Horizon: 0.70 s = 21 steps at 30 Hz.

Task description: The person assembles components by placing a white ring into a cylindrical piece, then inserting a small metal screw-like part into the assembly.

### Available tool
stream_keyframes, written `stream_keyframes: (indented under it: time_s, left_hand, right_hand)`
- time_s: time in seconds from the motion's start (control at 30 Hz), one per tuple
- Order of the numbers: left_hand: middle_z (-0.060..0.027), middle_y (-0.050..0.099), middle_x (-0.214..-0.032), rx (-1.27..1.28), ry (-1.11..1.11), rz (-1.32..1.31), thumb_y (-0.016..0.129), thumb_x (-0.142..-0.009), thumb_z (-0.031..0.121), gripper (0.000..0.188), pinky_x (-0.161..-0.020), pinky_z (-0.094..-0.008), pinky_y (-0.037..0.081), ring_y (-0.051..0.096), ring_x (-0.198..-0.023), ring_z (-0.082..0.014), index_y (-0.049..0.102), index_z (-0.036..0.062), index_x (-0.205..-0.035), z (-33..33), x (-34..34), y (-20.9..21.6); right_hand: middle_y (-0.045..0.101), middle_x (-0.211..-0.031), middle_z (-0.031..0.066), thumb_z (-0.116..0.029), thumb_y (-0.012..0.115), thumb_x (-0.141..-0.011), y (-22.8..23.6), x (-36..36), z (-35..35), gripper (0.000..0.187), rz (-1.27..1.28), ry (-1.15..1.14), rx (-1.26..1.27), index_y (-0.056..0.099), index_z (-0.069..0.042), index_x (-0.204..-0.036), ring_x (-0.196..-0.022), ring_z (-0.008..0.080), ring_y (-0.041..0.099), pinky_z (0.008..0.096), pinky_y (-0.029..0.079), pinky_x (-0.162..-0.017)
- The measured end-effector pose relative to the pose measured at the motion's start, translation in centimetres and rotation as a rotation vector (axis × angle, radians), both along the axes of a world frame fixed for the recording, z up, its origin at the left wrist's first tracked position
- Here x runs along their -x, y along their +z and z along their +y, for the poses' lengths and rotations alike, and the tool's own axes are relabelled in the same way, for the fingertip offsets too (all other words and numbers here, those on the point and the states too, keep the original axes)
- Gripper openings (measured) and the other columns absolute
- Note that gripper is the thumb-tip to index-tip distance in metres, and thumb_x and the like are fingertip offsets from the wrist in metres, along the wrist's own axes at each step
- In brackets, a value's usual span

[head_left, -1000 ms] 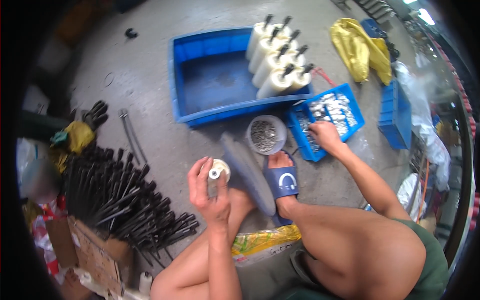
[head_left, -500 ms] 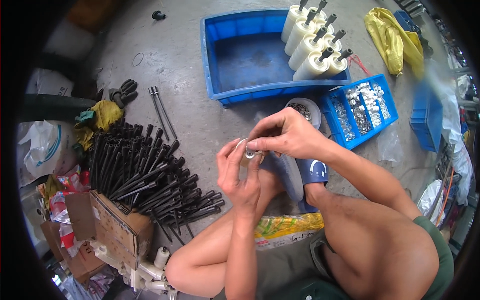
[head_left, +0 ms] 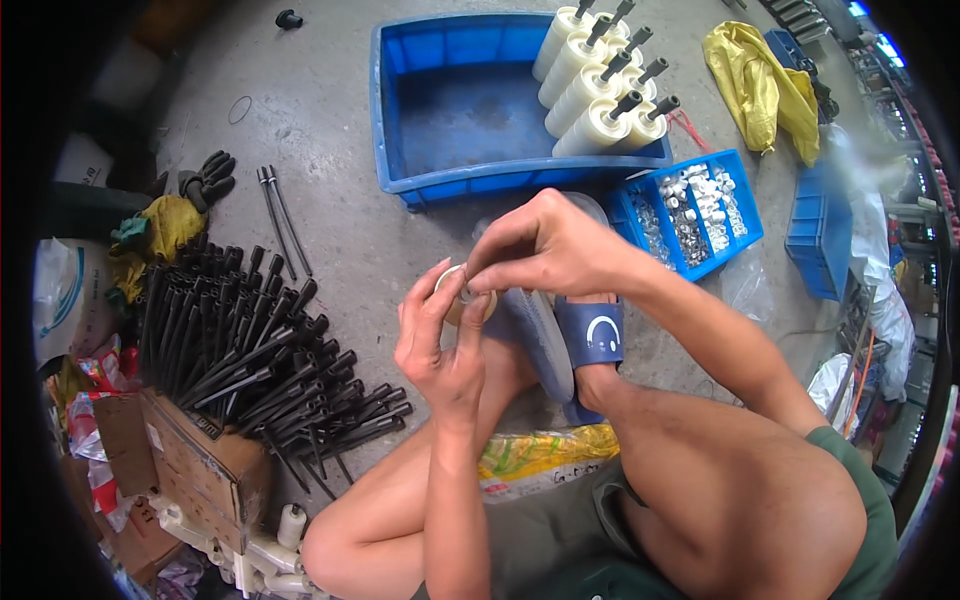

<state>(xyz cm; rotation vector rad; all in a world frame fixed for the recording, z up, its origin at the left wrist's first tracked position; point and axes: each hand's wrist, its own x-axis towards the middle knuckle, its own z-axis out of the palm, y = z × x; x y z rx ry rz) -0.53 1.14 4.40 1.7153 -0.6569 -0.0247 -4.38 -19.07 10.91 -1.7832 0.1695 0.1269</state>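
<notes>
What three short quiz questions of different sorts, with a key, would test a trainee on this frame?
1. True or false: the left hand and the right hand meet on one pale cylindrical roller.
2. Where do the finished cream rollers with black shafts lie? A: in the large blue bin; B: on the cardboard box; C: in the small blue tray.
3. Fill in: the pile of black rods lies on the concrete floor to the person's ____.

Key: 1 true; 2 A; 3 left.
</notes>
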Motion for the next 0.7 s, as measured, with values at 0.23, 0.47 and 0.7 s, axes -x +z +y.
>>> stream_keyframes:
  time_s: [0.23, 0.47, 0.7]
  left_hand:
    - [-0.0194, 0.077, -0.122, 0.013, -0.010, 0.000, 0.079, -0.093, -0.002, 0.027, -0.098, -0.0376, 0.060, 0.073, -0.117, -0.0284, 0.076, -0.0016, -0.120, 0.0, -0.5, -0.5]
    - [-0.0208, 0.076, -0.122, 0.047, -0.012, 0.014, 0.081, -0.092, -0.001, 0.027, -0.099, -0.0396, 0.060, 0.073, -0.120, -0.0304, 0.075, -0.0017, -0.119, -0.1, -0.4, -1.1]
    - [-0.0155, 0.080, -0.115, 0.004, 0.004, -0.030, 0.082, -0.092, 0.003, 0.027, -0.101, -0.0412, 0.057, 0.073, -0.121, -0.0320, 0.077, 0.0012, -0.118, -0.2, -0.5, -0.3]
  right_hand:
    - [0.079, -0.098, 0.0208, -0.013, 0.073, -0.088, -7.4, 2.8, -8.2, 0.019, 0.116, 0.036, 0.790, 0.082, -0.007, -0.103, -0.087, 0.0355, 0.078, 0.0449, 0.063, -0.077]
    - [0.079, -0.091, 0.0172, -0.013, 0.071, -0.081, -15.1, 4.2, -6.3, 0.013, 0.450, 0.345, 1.262, 0.081, -0.009, -0.088, -0.089, 0.0358, 0.079, 0.0468, 0.063, -0.074]
    - [0.077, -0.094, 0.0163, -0.018, 0.073, -0.084, -13.4, 4.8, -7.9, 0.014, 0.207, 0.160, 1.024, 0.081, -0.011, -0.094, -0.091, 0.0389, 0.075, 0.0488, 0.061, -0.079]
